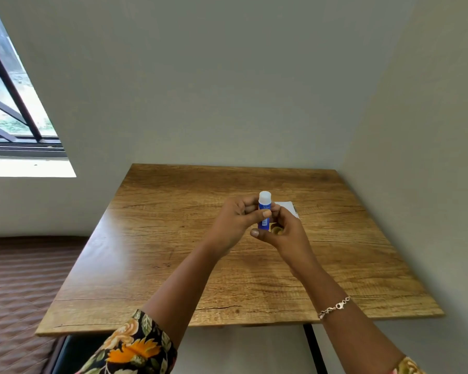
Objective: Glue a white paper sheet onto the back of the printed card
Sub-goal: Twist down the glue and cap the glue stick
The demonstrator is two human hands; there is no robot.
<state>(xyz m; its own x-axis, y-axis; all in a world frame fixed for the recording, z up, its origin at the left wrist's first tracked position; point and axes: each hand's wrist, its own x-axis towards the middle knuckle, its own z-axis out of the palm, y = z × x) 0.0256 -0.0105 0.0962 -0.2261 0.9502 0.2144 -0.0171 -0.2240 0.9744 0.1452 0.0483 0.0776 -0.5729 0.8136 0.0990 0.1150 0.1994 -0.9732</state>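
A blue glue stick (263,211) with a white cap is held upright above the middle of the wooden table (173,252). My left hand (234,225) grips its blue body with thumb and fingers. My right hand (281,233) curls around its lower end, where a yellowish round piece shows between the fingers. Behind my hands a white paper sheet (287,207) lies flat on the table, mostly hidden. The printed card is not visible apart from it.
The table stands in a corner, with walls close behind and to the right. A window is up at the left. A brown patterned surface lies low to the left of the table. A dark table leg (314,346) shows below the near edge.
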